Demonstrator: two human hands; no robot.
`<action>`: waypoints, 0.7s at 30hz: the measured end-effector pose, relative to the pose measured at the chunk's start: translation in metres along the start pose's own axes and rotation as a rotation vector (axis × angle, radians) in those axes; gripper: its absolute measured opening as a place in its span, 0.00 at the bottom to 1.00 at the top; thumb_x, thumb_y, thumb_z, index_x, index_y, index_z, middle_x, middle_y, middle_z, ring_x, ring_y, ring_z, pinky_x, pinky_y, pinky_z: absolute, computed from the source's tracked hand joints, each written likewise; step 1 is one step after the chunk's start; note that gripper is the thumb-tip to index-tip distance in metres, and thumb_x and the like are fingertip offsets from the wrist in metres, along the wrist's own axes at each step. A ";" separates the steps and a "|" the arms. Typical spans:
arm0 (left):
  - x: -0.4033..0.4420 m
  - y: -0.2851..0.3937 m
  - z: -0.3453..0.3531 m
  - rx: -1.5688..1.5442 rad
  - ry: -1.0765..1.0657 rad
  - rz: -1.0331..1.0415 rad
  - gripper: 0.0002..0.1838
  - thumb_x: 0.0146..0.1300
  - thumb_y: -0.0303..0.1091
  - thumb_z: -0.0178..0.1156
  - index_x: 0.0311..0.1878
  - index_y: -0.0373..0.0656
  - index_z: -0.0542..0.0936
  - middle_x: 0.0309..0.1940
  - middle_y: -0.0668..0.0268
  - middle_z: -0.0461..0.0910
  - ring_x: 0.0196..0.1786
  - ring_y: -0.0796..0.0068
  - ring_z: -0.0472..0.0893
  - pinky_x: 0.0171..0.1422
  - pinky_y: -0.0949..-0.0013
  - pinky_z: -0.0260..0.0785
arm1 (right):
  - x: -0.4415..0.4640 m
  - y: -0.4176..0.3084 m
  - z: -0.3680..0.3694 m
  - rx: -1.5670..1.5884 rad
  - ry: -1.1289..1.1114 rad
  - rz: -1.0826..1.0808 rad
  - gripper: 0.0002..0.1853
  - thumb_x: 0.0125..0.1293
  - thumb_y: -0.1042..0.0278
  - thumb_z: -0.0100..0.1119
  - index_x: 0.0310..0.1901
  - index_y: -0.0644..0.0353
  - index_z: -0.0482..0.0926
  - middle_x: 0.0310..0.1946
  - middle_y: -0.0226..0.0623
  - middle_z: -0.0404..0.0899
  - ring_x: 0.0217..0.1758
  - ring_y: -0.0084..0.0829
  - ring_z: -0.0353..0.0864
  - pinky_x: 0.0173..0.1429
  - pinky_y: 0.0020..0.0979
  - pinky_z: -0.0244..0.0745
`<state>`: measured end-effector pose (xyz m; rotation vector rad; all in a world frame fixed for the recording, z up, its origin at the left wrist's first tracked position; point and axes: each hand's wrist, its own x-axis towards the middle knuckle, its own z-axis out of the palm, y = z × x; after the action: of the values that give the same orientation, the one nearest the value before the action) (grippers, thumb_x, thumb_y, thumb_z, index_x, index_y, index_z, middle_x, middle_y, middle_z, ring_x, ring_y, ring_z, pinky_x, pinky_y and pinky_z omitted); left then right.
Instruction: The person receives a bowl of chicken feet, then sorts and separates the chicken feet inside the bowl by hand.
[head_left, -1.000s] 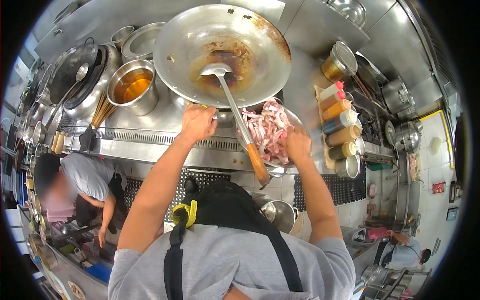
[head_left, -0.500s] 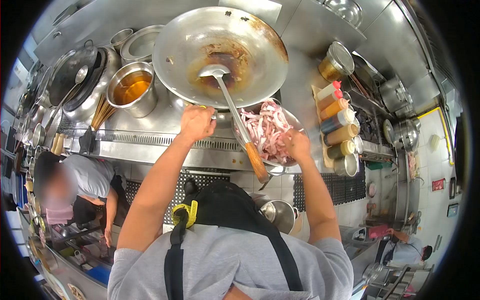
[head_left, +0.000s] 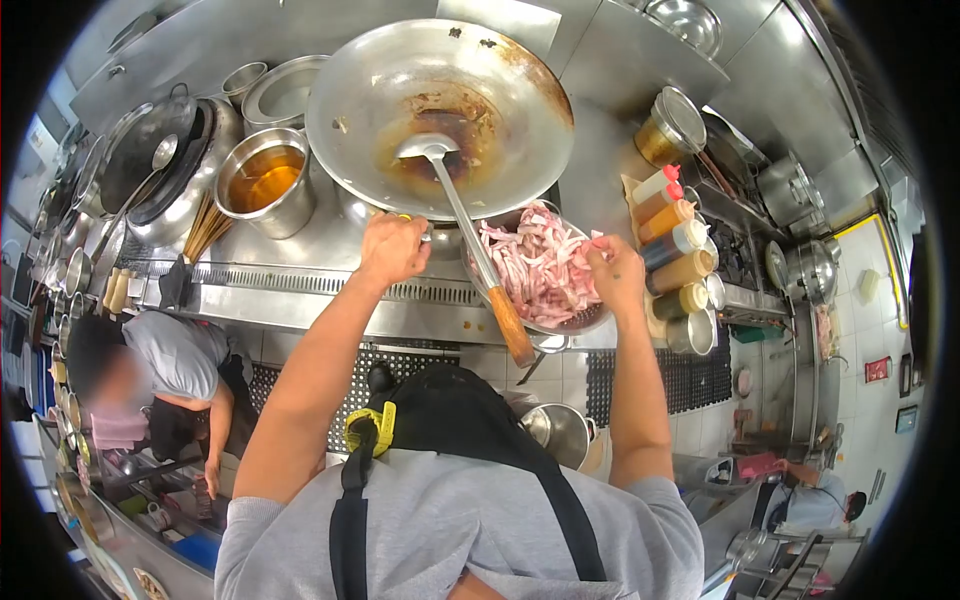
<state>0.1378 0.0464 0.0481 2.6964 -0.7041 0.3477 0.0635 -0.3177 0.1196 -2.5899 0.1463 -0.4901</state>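
Observation:
A large steel wok [head_left: 350, 150] has brown residue in its middle. My left hand [head_left: 395, 248] is closed at its near rim, apparently round the wok's handle, which the fingers mostly hide. A steel ladle-like wok spatula [head_left: 465, 205] with a wooden grip lies across the wok, its handle reaching over a perforated metal colander [head_left: 590, 320]. Pale pink strips of raw meat [head_left: 540, 265] fill the colander. At the colander's right side my right hand [head_left: 618, 275] has its fingers pinched together, with a bit of pink meat showing at the fingertips.
Several squeeze bottles [head_left: 678, 240] stand in a row on the right. On the left are a steel pot of amber liquid [head_left: 265, 185] and a second wok [head_left: 130, 165]. Below hangs a steel pot [head_left: 560, 435] near floor mats. One co-worker [head_left: 180, 360] bends at lower left.
My right hand has risen from among the meat strips to the colander's upper right edge. The wok has shifted very slightly toward me; my left hand stays at its rim.

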 end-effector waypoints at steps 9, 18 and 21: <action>-0.001 0.002 0.000 -0.007 0.034 0.010 0.09 0.54 0.38 0.67 0.35 0.45 0.81 0.27 0.56 0.83 0.37 0.52 0.83 0.51 0.52 0.71 | -0.001 0.000 0.007 0.277 0.035 0.026 0.09 0.68 0.65 0.66 0.39 0.62 0.85 0.20 0.35 0.81 0.19 0.24 0.81 0.26 0.32 0.74; -0.001 -0.003 0.007 0.005 0.073 0.041 0.10 0.56 0.39 0.65 0.36 0.45 0.80 0.28 0.55 0.83 0.35 0.50 0.83 0.48 0.50 0.72 | -0.003 0.022 0.034 0.777 -0.020 0.242 0.04 0.67 0.75 0.66 0.40 0.67 0.85 0.32 0.32 0.86 0.32 0.19 0.80 0.39 0.23 0.75; 0.000 -0.002 0.006 0.000 0.066 0.042 0.10 0.55 0.40 0.65 0.36 0.45 0.80 0.28 0.55 0.83 0.36 0.50 0.83 0.48 0.50 0.72 | -0.012 0.043 0.059 0.771 -0.222 0.253 0.06 0.66 0.74 0.68 0.42 0.66 0.85 0.32 0.32 0.86 0.31 0.19 0.80 0.38 0.23 0.75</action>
<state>0.1402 0.0461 0.0426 2.6600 -0.7422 0.4451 0.0736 -0.3263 0.0469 -1.8180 0.1655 -0.1190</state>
